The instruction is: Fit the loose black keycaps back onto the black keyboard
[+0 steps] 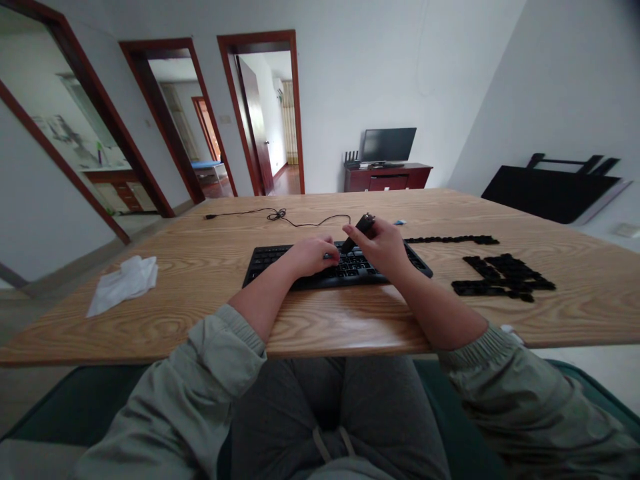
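Observation:
A black keyboard lies on the wooden table in front of me. My left hand rests on its middle with fingers curled down onto the keys. My right hand is closed around a dark stick-shaped tool, whose lower tip points down at the keys between the two hands. Several loose black keycaps lie in rows on the table to the right of the keyboard, and a single line of keycaps sits behind them.
The keyboard's black cable curls across the far side of the table. A crumpled white cloth lies at the left. A small blue item sits behind my right hand. A monitor stands on a far cabinet.

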